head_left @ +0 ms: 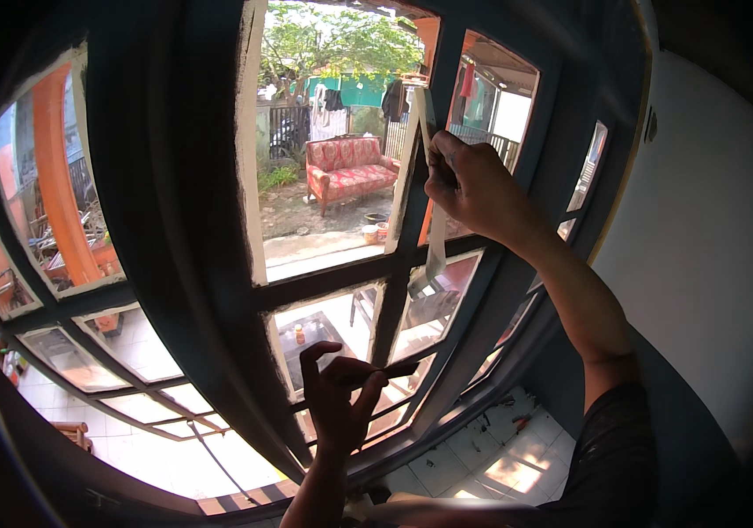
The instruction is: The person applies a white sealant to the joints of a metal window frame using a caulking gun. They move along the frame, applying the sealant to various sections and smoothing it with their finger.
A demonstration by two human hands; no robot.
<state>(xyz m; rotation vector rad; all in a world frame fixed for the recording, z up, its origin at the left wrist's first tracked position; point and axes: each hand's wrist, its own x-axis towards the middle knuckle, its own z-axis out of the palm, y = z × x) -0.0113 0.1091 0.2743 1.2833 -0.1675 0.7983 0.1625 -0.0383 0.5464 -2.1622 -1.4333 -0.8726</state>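
My right hand (464, 180) is closed on a pale strip of tape (436, 246) against the upper mullion of the dark-painted window (324, 282); the strip hangs loose below my fist and curls at its end. Lower down, my left hand (341, 396), mostly in shadow, pinches a dark, flat object (401, 371) in front of the lower panes, its index finger bent. I cannot make out exactly what that object is. Pale edging lines several panes.
An open multi-pane casement (60, 312) stands at the left, a white wall (684, 246) at the right. Small tools (517, 422) lie on the tiled floor (473, 466) below. Through the glass are a red patterned sofa (350, 167), hanging laundry and a dark table.
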